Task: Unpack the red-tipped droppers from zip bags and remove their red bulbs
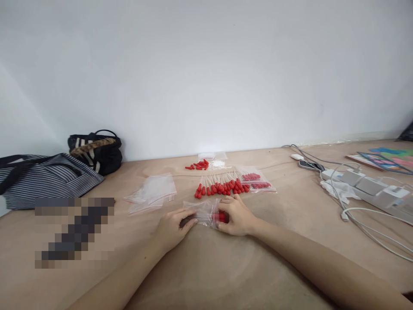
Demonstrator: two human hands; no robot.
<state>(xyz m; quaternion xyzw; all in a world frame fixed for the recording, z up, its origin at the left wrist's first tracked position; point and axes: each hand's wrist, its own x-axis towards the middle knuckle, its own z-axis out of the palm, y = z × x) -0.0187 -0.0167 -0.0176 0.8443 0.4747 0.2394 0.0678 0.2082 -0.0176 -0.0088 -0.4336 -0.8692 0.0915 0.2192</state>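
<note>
My left hand (172,227) and my right hand (237,215) both pinch a small clear zip bag (203,212) lying on the tan table (206,267). Red-tipped pieces show inside the bag under my right fingers. Just beyond it lies a row of droppers with red rubber bulbs (221,187). Filled clear bags of red parts (256,180) sit to the right of that row. A loose heap of red caps (198,165) lies farther back near the wall.
Empty clear zip bags (153,191) lie to the left. A striped bag (41,176) and a black bag (97,150) sit at the far left. A power strip with white chargers and cables (371,189), a phone (310,165) and colourful sheets (387,159) occupy the right.
</note>
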